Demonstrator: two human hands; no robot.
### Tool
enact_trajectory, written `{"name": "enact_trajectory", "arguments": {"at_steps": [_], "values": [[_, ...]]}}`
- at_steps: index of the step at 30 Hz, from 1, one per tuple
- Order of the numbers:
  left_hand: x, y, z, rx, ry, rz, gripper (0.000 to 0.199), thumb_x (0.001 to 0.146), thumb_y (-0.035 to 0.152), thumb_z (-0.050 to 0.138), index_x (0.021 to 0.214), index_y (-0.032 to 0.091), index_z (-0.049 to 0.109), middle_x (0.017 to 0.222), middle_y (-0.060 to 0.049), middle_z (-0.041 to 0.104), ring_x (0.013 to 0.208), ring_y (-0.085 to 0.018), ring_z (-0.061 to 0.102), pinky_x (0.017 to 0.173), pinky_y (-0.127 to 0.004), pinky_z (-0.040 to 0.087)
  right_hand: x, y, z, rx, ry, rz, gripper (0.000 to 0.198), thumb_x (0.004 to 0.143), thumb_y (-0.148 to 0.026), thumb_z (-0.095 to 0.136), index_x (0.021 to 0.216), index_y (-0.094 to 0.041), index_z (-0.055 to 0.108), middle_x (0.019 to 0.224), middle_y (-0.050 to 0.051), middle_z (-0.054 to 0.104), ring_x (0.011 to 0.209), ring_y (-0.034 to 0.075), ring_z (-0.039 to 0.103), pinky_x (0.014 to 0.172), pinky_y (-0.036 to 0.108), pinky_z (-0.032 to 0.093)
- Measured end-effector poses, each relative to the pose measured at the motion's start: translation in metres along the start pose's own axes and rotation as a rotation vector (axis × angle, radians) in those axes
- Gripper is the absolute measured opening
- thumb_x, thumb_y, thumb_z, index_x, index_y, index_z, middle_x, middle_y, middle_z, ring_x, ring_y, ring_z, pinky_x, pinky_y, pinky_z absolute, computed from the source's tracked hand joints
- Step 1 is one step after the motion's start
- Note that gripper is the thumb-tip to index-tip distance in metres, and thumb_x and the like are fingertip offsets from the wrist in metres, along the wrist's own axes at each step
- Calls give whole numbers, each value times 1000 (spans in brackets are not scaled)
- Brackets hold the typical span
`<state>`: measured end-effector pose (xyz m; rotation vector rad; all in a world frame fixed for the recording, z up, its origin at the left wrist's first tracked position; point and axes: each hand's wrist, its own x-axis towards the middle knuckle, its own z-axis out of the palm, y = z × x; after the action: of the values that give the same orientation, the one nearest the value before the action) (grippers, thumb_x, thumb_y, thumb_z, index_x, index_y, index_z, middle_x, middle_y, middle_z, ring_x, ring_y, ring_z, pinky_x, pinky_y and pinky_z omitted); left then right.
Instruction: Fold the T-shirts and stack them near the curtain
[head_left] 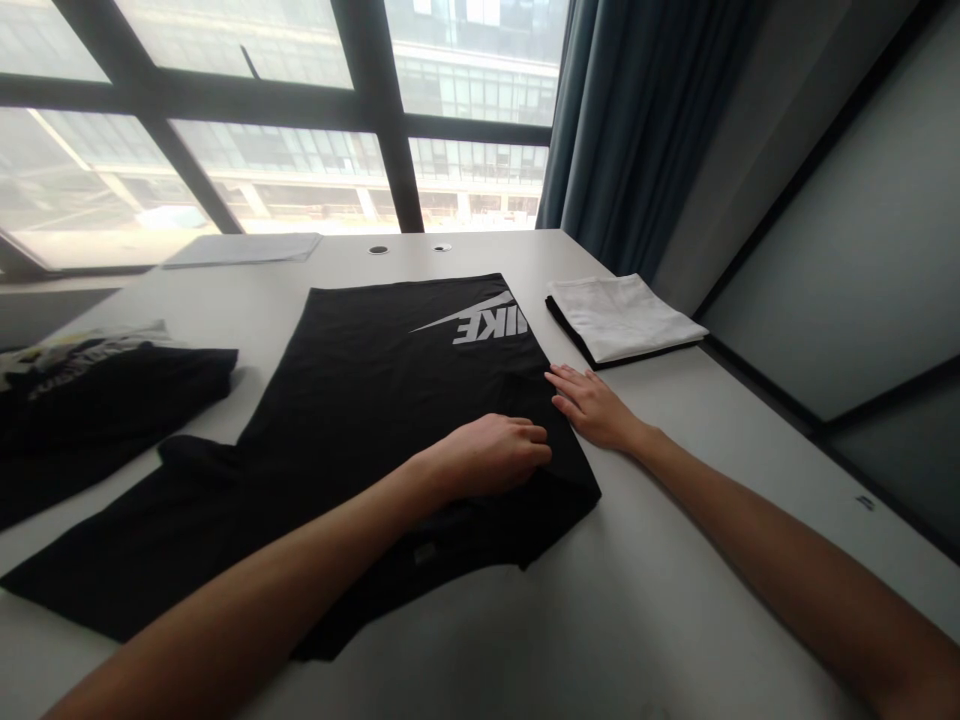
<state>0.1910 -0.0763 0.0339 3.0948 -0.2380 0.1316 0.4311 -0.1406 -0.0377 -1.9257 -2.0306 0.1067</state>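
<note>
A black T-shirt (390, 370) with a grey Nike print lies spread on the white table, its right side folded over so the print is cut off at that edge. Across the shirt reaches my left arm, and my left hand (495, 455) rests on the cloth near the right fold with its fingers curled in on the fabric. My right hand (592, 405) lies flat beside the shirt's right edge, fingers stretched out and fingertips touching the edge. One sleeve extends toward the lower left. The neckline, with a small label, is nearest me.
Folded white and black cloths (630, 315) are stacked at the right back. Another dark garment with a print (112, 400) lies bunched at the left. Flat white sheets (244, 248) rest near the window. Two round cable holes sit in the white table (510, 650) at its far edge.
</note>
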Motion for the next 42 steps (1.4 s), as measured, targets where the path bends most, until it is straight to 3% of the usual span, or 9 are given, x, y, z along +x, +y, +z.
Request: {"name": "enact_trajectory", "arguments": {"at_steps": [7, 9, 11, 15, 18, 21, 29, 36, 42], "values": [[-2, -3, -5, -48, -55, -33, 6, 92, 22, 67, 87, 20, 67, 90, -2, 68, 86, -20, 66, 75, -30, 52, 0, 0, 0, -12, 5, -4, 52, 105, -40, 38, 155, -25, 45, 162, 8, 39, 151, 27, 33, 123, 55, 25], [1, 3, -3, -73, 15, -44, 12, 97, 29, 62, 100, 20, 70, 101, -6, 71, 96, -23, 68, 86, -34, 53, 0, 1, 1, -15, 10, -6, 52, 105, -40, 38, 155, -25, 45, 162, 8, 40, 151, 27, 33, 123, 55, 25], [4, 13, 1, -136, 102, -5, 27, 101, 32, 57, 124, 20, 66, 125, -10, 68, 118, -25, 63, 104, -38, 47, 0, 1, 1, -17, 14, -12, 52, 105, -39, 39, 154, -25, 45, 162, 8, 40, 151, 27, 33, 123, 54, 25], [5, 31, 20, -284, 66, 111, 60, 103, 47, 53, 154, 18, 42, 159, -12, 44, 152, -27, 32, 125, -44, 24, 0, 2, 2, -10, 25, -19, 51, 105, -39, 38, 154, -23, 46, 162, 9, 41, 151, 26, 34, 123, 54, 25], [2, 36, 37, -327, -12, 89, 71, 103, 55, 49, 160, 18, 31, 165, -12, 32, 155, -29, 23, 127, -51, 15, 0, 2, 1, 0, 29, -23, 51, 105, -39, 39, 154, -24, 46, 162, 9, 41, 151, 27, 34, 122, 55, 26], [1, 36, 43, -329, -12, 81, 74, 102, 57, 48, 162, 19, 27, 167, -11, 26, 156, -29, 20, 127, -53, 9, 0, 1, 1, 1, 29, -25, 51, 105, -38, 39, 154, -25, 46, 162, 9, 41, 151, 27, 34, 122, 55, 26], [6, 35, 37, -327, 72, 58, 65, 103, 54, 47, 153, 14, 44, 160, -16, 41, 151, -30, 33, 127, -46, 21, 0, -2, 0, 6, 18, -8, 51, 105, -37, 40, 153, -22, 47, 162, 9, 41, 152, 26, 33, 123, 55, 25], [2, 35, 44, -369, 8, 92, 77, 101, 58, 49, 161, 16, 29, 166, -15, 26, 155, -30, 22, 127, -50, 15, 0, -4, -2, 8, 17, -5, 50, 105, -37, 39, 152, -22, 47, 162, 9, 41, 151, 26, 33, 123, 54, 25], [2, 37, 44, -409, -9, 132, 79, 100, 59, 50, 162, 17, 27, 167, -14, 26, 155, -30, 23, 128, -51, 11, -1, -3, -2, 7, 15, -9, 51, 105, -38, 39, 153, -23, 46, 162, 9, 40, 151, 26, 33, 122, 55, 26]]}}
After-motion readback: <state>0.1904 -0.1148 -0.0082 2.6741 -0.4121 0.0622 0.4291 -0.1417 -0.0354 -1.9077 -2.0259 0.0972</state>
